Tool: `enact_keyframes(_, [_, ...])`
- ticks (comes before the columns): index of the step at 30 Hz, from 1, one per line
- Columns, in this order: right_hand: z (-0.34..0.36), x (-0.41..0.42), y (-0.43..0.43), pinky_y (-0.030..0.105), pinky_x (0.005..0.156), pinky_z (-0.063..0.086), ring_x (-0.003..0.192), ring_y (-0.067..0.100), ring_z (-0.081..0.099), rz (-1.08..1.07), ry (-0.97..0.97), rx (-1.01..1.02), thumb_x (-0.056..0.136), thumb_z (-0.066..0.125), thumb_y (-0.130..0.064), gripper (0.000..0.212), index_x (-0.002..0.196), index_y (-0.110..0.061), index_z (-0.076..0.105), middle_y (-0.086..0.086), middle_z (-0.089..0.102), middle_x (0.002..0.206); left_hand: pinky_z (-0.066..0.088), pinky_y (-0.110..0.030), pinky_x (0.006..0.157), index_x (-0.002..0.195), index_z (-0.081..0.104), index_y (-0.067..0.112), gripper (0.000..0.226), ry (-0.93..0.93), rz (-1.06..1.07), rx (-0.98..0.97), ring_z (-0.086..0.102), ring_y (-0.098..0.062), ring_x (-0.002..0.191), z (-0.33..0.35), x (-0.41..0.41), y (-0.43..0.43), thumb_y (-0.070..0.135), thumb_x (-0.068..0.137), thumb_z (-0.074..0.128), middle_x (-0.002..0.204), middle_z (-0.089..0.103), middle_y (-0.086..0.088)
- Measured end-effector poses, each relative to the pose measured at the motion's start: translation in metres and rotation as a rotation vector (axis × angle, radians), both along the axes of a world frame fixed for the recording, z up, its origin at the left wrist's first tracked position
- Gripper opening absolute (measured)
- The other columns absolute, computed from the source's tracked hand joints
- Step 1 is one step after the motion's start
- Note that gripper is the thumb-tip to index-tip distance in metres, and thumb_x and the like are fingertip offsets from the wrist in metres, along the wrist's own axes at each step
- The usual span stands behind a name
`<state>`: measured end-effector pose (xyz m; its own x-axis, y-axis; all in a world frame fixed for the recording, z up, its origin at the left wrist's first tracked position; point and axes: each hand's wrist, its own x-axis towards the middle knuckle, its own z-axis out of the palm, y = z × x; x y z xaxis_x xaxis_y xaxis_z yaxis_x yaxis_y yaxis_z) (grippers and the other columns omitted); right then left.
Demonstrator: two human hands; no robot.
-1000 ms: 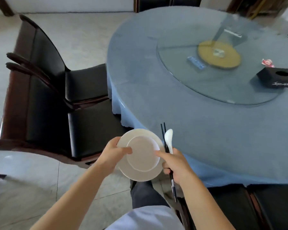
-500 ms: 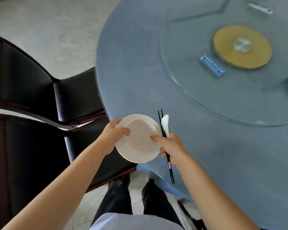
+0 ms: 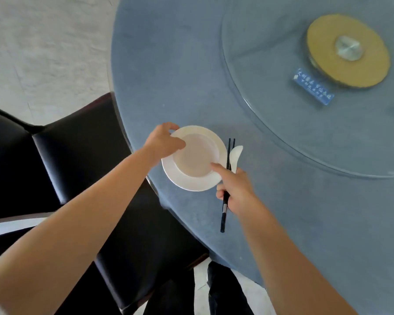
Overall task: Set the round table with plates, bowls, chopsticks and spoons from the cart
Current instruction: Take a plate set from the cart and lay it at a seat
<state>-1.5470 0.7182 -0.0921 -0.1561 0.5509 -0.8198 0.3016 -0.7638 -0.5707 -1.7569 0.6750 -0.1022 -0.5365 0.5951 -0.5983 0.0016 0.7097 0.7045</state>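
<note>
Clearly the setting has barely begun: no place is laid on the part of the table [image 3: 180,71] that shows, and only one plate [image 3: 195,158] is arriving at its near edge, beside the black chair [image 3: 82,151]. The left hand [image 3: 163,142] pinches the plate's left rim, thumb on top and fingers curled under, while the right hand [image 3: 236,189] touches the right rim with one outstretched digit. That same hand has its other fingers wrapped round the chopsticks [image 3: 223,215] and the spoon [image 3: 236,155], which point away just right of the plate. Whether the plate rests on the cloth or hangs just above it, I cannot tell. No bowl shows, and the cart is out of view. By my judgement this first place needs the plate let go and the chopsticks and spoon laid beside it, with a bowl and all other places yet to do
</note>
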Motion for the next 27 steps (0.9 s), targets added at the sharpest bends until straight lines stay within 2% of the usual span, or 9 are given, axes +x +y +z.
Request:
enact_keyframes(5, [-0.016,-0.034,0.001,0.024,0.04,0.029,0.041,0.012,0.026,0.02,-0.043,0.022,0.074,0.084,-0.029,0.038,0.091,-0.016,0.052,0.0,0.039,0.065,0.05,-0.029,0.079,0.13,0.057,0.025,0.058,0.053,-0.013,0.047,0.064,-0.026,0.097,-0.015,-0.031,0.013,0.01,0.076,0.07,0.121,0.063,-0.005])
enact_keyframes(9, [-0.017,-0.031,-0.002,0.024,0.04,0.028,0.042,0.012,0.024,0.019,-0.053,0.027,0.075,0.083,-0.027,0.034,0.086,-0.017,0.053,-0.002,0.038,0.064,0.053,-0.038,0.093,0.135,0.053,0.022,0.062,0.022,-0.074,0.062,0.062,-0.027,0.108,-0.02,-0.035,0.005,0.007,0.078,0.071,0.13,0.059,-0.005])
enact_keyframes(12, [-0.011,-0.025,-0.004,0.024,0.039,0.026,0.04,0.012,0.024,0.035,-0.119,0.06,0.079,0.078,-0.026,0.029,0.087,-0.015,0.053,0.001,0.042,0.071,0.048,-0.033,0.097,0.139,0.05,0.018,0.065,0.012,-0.076,0.091,0.056,-0.023,0.12,-0.013,-0.033,-0.003,0.007,0.08,0.073,0.137,0.056,-0.006])
enact_keyframes(15, [0.002,-0.016,-0.005,0.022,0.037,0.024,0.041,0.011,0.025,0.023,-0.178,0.119,0.084,0.069,-0.026,0.021,0.089,-0.013,0.053,0.003,0.049,0.078,0.038,-0.028,0.094,0.136,0.051,0.023,0.06,0.226,-0.08,0.108,0.046,-0.021,0.128,0.008,-0.014,-0.013,0.016,0.08,0.072,0.138,0.051,0.001])
enact_keyframes(17, [0.014,-0.008,-0.005,0.023,0.037,0.022,0.043,0.012,0.024,0.021,-0.126,0.146,0.086,0.064,-0.029,0.019,0.087,-0.014,0.053,0.002,0.049,0.076,0.04,-0.023,0.088,0.12,0.062,0.026,0.041,0.345,0.0,0.217,0.053,-0.013,0.113,0.027,0.019,-0.021,0.017,0.081,0.069,0.117,0.059,0.01])
enact_keyframes(19, [0.029,0.001,-0.008,0.024,0.038,0.021,0.042,0.013,0.023,0.068,0.013,0.139,0.089,0.06,-0.029,0.018,0.086,-0.013,0.054,0.002,0.047,0.069,0.046,-0.016,0.075,0.093,0.069,0.022,0.012,0.24,0.072,0.257,0.061,-0.006,0.082,0.041,0.06,-0.023,0.02,0.083,0.063,0.089,0.065,0.014])
enact_keyframes(21, [0.042,0.011,-0.017,0.024,0.038,0.02,0.042,0.013,0.022,0.118,0.218,0.054,0.096,0.054,-0.031,0.022,0.089,-0.01,0.058,0.001,0.046,0.064,0.049,-0.032,0.068,0.078,0.064,0.001,0.028,-0.037,0.09,0.23,0.054,-0.018,0.063,0.051,0.097,-0.018,0.027,0.087,0.055,0.073,0.061,-0.003])
enact_keyframes(23, [0.051,0.022,-0.027,0.024,0.038,0.022,0.042,0.013,0.024,0.144,0.367,-0.057,0.102,0.047,-0.034,0.029,0.088,-0.01,0.056,0.002,0.048,0.062,0.042,-0.04,0.058,0.076,0.061,-0.005,0.042,-0.256,0.145,0.193,0.046,-0.023,0.051,0.062,0.124,-0.017,0.029,0.097,0.048,0.068,0.058,-0.019])
enact_keyframes(27, [0.056,0.053,-0.039,0.029,0.045,0.038,0.046,0.016,0.043,0.169,0.452,-0.109,0.106,0.039,-0.021,0.025,0.096,-0.006,0.056,0.006,0.056,0.068,0.031,-0.029,0.049,0.094,0.071,-0.005,0.04,-0.424,0.215,0.24,0.039,-0.023,0.05,0.071,0.155,-0.031,0.024,0.103,0.045,0.08,0.064,-0.024])
